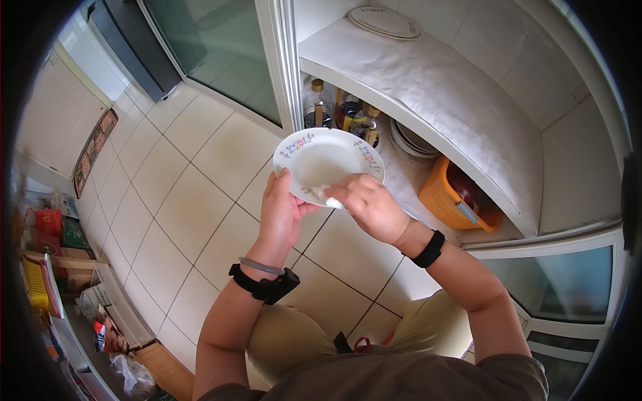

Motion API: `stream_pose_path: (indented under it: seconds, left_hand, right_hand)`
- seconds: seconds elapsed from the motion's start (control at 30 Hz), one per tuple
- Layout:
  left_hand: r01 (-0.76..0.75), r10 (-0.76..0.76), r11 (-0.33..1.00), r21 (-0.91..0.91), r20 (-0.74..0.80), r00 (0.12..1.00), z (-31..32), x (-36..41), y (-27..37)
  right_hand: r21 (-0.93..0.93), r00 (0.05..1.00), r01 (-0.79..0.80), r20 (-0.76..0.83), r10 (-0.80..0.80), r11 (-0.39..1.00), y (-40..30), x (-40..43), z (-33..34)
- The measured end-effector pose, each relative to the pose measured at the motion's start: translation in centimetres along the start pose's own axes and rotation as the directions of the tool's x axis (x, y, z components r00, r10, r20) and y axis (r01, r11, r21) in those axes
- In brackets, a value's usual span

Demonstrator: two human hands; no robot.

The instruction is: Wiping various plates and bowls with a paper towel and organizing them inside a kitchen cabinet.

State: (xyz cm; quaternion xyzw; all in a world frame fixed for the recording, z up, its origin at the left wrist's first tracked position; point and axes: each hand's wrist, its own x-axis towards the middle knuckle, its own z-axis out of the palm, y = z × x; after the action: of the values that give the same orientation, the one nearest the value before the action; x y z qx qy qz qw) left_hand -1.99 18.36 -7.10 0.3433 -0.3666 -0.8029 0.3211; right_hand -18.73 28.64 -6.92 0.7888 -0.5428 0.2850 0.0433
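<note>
A white plate with a floral pattern on its rim (328,155) is held up before me, its inner face turned up. My left hand (282,210) grips it at the left lower edge, thumb on the rim and fingers beneath. Pinched in my right hand (368,205) is a crumpled white tissue or cloth (333,201), which lies against the plate's near rim. The fingers partly hide the tissue and that part of the rim. Beyond, on the upper shelf (401,75), lie flat plates with a similar pattern (383,22).
Bottles of dark liquid (318,105), stacked dishes (414,143) and an orange plastic bin (441,193) stand on the lower shelf at right. Boxes and bags (115,301) crowd the left side. A glass door (220,50) is at the back, above the tiled floor (195,200).
</note>
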Motion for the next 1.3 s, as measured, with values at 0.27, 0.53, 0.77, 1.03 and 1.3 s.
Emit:
stream_pose_path:
  seconds: [0.27,0.53,0.77,1.03,1.3]
  left_hand:
    - [-0.159,0.275,0.861,0.484,-0.179,0.944,-1.0,0.7,0.9]
    - [-0.166,0.181,0.982,-0.085,0.224,0.958,-0.4,0.4,0.9]
    - [-0.085,0.158,0.952,-0.293,0.235,0.959,-0.4,0.1,1.6]
    - [-0.06,0.121,0.962,-0.268,0.214,0.969,0.3,0.1,0.9]
    - [-0.061,0.117,0.955,-0.291,0.177,0.977,0.0,0.2,0.6]
  right_hand:
    - [0.82,0.657,-0.486,0.115,0.745,0.302,1.8,1.7,-4.1]
    - [0.938,0.634,-0.293,0.337,0.696,-0.187,3.9,2.8,-7.2]
    - [0.889,0.401,-0.368,-0.112,0.909,0.272,4.0,3.9,-4.6]
    - [0.055,0.796,-0.376,-0.492,0.353,0.925,1.9,5.8,-2.1]
    - [0.249,0.934,-0.171,-0.266,0.238,0.953,-0.4,5.5,-0.4]
